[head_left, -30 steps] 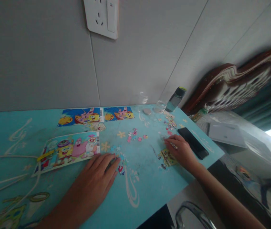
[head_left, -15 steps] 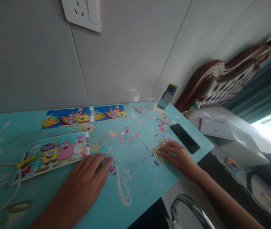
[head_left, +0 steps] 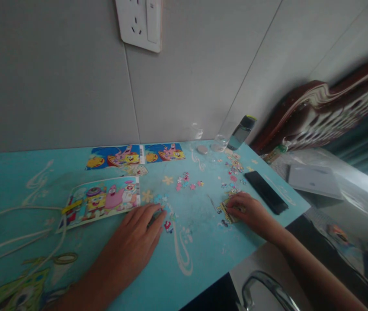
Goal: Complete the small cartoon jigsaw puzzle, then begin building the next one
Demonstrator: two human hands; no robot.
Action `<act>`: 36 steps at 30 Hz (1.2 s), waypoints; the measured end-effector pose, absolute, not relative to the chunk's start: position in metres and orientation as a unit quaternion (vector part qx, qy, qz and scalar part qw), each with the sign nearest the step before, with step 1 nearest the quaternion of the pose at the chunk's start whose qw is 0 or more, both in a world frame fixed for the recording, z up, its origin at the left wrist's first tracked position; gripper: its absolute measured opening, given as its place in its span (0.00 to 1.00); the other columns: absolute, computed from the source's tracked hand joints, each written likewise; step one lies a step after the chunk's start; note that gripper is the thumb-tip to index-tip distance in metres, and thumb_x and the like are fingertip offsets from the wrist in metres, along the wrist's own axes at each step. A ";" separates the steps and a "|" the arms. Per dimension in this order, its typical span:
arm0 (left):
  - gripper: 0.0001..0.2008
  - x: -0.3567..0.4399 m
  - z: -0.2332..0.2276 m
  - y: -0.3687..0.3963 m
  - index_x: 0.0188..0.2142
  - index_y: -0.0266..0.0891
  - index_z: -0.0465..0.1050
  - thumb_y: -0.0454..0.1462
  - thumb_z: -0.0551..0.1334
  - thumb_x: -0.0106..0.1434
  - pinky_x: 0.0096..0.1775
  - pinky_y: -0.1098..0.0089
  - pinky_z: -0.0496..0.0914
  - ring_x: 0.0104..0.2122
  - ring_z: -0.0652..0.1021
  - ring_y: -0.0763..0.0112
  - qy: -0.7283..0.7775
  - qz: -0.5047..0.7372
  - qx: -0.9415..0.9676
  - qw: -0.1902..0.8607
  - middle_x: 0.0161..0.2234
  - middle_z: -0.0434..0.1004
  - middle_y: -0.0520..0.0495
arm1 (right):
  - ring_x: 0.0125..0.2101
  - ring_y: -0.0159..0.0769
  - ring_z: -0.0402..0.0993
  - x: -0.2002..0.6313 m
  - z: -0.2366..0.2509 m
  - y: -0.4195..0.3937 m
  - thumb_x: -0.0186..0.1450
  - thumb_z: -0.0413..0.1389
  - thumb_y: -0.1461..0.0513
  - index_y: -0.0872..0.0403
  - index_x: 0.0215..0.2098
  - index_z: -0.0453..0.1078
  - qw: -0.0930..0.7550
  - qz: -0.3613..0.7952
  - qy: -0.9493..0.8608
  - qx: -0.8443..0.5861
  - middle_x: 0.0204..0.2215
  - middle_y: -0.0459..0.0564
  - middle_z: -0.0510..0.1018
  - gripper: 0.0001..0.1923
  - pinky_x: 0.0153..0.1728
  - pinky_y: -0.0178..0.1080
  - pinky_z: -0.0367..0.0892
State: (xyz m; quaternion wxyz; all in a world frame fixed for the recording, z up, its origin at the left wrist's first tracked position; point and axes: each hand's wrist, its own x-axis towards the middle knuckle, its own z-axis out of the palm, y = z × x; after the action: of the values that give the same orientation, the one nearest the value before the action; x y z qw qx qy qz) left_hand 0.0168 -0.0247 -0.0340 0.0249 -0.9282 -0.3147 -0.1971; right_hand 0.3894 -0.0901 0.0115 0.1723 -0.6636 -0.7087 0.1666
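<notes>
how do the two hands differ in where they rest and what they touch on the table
The left hand lies flat, palm down, beside the cartoon picture card, fingers spread over a few loose puzzle pieces. The right hand is curled, its fingertips pressing on a small joined yellow patch of puzzle near the black phone. The left sits nearer the table's middle, the right nearer its edge. Both rest on the blue table.

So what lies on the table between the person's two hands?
In the head view, between the left hand and right hand the blue table is mostly bare: only its white swirl print and a stray puzzle piece.
</notes>
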 end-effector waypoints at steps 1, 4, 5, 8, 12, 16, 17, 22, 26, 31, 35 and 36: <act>0.18 0.017 -0.032 -0.025 0.57 0.38 0.69 0.33 0.53 0.70 0.56 0.49 0.69 0.55 0.71 0.53 -0.316 -0.197 -0.928 0.025 0.55 0.69 0.38 | 0.39 0.42 0.75 0.391 0.011 -0.090 0.66 0.60 0.58 0.52 0.40 0.77 0.173 0.162 -0.703 -0.670 0.38 0.52 0.79 0.07 0.43 0.44 0.69; 0.18 0.018 -0.029 -0.026 0.57 0.39 0.70 0.32 0.53 0.70 0.56 0.49 0.68 0.54 0.71 0.54 -0.314 -0.192 -0.930 0.018 0.54 0.70 0.39 | 0.40 0.43 0.76 0.394 0.008 -0.091 0.65 0.61 0.56 0.52 0.50 0.75 0.171 0.143 -0.695 -0.684 0.40 0.53 0.79 0.16 0.43 0.44 0.70; 0.18 0.017 -0.028 -0.026 0.57 0.39 0.70 0.31 0.53 0.70 0.57 0.49 0.67 0.54 0.71 0.55 -0.312 -0.192 -0.930 0.015 0.54 0.70 0.39 | 0.40 0.43 0.76 0.394 0.007 -0.092 0.66 0.60 0.56 0.51 0.50 0.75 0.165 0.135 -0.700 -0.682 0.40 0.53 0.79 0.15 0.44 0.45 0.70; 0.18 0.016 -0.030 -0.026 0.57 0.38 0.70 0.31 0.54 0.69 0.58 0.49 0.66 0.55 0.71 0.55 -0.303 -0.198 -0.932 0.008 0.55 0.70 0.39 | 0.42 0.43 0.75 0.394 0.006 -0.095 0.71 0.55 0.56 0.50 0.47 0.77 0.142 0.093 -0.724 -0.668 0.40 0.53 0.79 0.12 0.47 0.45 0.69; 0.18 0.015 -0.033 -0.027 0.57 0.38 0.70 0.31 0.54 0.69 0.58 0.49 0.65 0.55 0.71 0.55 -0.295 -0.204 -0.933 0.007 0.55 0.71 0.40 | 0.42 0.44 0.75 0.392 0.007 -0.100 0.73 0.52 0.57 0.51 0.49 0.77 0.112 0.024 -0.745 -0.657 0.41 0.55 0.79 0.14 0.46 0.46 0.69; 0.18 0.016 -0.032 -0.026 0.56 0.38 0.71 0.30 0.53 0.69 0.57 0.49 0.67 0.54 0.72 0.55 -0.291 -0.210 -0.933 0.015 0.55 0.72 0.39 | 0.42 0.45 0.75 0.395 0.010 -0.098 0.73 0.51 0.60 0.52 0.50 0.76 0.069 -0.020 -0.770 -0.634 0.41 0.57 0.79 0.13 0.44 0.46 0.68; 0.18 0.016 -0.032 -0.026 0.56 0.38 0.71 0.30 0.53 0.69 0.57 0.49 0.67 0.54 0.72 0.55 -0.290 -0.209 -0.934 0.015 0.54 0.72 0.39 | 0.42 0.45 0.75 0.396 0.011 -0.097 0.73 0.51 0.61 0.53 0.50 0.76 0.062 -0.031 -0.773 -0.631 0.42 0.57 0.79 0.13 0.44 0.46 0.67; 0.18 0.015 -0.032 -0.025 0.56 0.39 0.71 0.31 0.53 0.69 0.56 0.50 0.68 0.55 0.72 0.55 -0.288 -0.210 -0.934 0.008 0.54 0.72 0.39 | 0.40 0.46 0.75 0.391 0.012 -0.093 0.73 0.50 0.63 0.54 0.49 0.75 0.054 -0.072 -0.796 -0.598 0.42 0.58 0.79 0.13 0.43 0.47 0.64; 0.19 0.014 -0.033 -0.025 0.57 0.39 0.71 0.31 0.54 0.69 0.57 0.50 0.67 0.55 0.72 0.55 -0.292 -0.208 -0.934 -0.001 0.55 0.72 0.40 | 0.36 0.42 0.74 0.357 0.026 -0.119 0.73 0.49 0.65 0.52 0.47 0.74 0.082 0.006 -0.861 -0.501 0.37 0.53 0.80 0.12 0.43 0.47 0.65; 0.18 0.015 -0.031 -0.026 0.57 0.39 0.70 0.31 0.54 0.69 0.58 0.51 0.65 0.55 0.71 0.56 -0.292 -0.202 -0.935 -0.003 0.55 0.72 0.40 | 0.39 0.36 0.75 0.319 0.051 -0.151 0.70 0.54 0.65 0.51 0.48 0.71 0.178 0.231 -0.880 -0.375 0.38 0.51 0.79 0.09 0.43 0.42 0.70; 0.18 0.016 -0.029 -0.027 0.56 0.38 0.71 0.31 0.54 0.69 0.57 0.50 0.66 0.55 0.71 0.56 -0.296 -0.200 -0.934 0.005 0.54 0.71 0.40 | 0.38 0.37 0.76 0.320 0.042 -0.124 0.72 0.51 0.63 0.51 0.44 0.73 0.264 0.153 -0.794 -0.526 0.37 0.51 0.79 0.08 0.41 0.41 0.71; 0.18 0.017 -0.028 -0.027 0.56 0.38 0.70 0.31 0.54 0.69 0.57 0.50 0.66 0.55 0.71 0.56 -0.296 -0.199 -0.934 0.004 0.54 0.71 0.40 | 0.37 0.38 0.76 0.319 0.037 -0.111 0.73 0.51 0.61 0.51 0.43 0.74 0.260 0.121 -0.780 -0.556 0.37 0.52 0.79 0.09 0.41 0.42 0.71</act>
State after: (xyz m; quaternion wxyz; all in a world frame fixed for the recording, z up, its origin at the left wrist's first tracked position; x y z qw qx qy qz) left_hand 0.0166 -0.0271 -0.0283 0.0043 -0.9342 -0.2960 -0.1990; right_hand 0.3189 -0.1113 0.0366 0.2596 -0.5559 -0.7803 0.1213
